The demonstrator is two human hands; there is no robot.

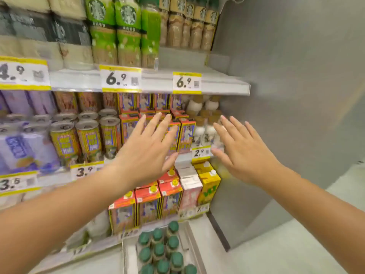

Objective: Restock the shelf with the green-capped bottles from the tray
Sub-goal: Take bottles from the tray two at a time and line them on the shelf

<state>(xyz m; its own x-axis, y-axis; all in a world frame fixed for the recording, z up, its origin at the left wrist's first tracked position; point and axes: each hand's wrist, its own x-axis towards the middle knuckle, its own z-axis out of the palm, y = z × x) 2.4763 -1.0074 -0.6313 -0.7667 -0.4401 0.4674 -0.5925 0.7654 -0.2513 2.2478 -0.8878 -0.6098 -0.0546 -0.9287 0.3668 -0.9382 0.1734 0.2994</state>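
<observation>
Head view: left hand (147,153) and right hand (244,150) reach empty, fingers spread, toward the shelf (150,81); bottles (158,252) in the tray (128,256) nearby.

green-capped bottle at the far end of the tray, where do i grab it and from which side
Grip the green-capped bottle by its cap, coming down from above. It stands upright, packed against others in the tray, so only the top is free.
</observation>
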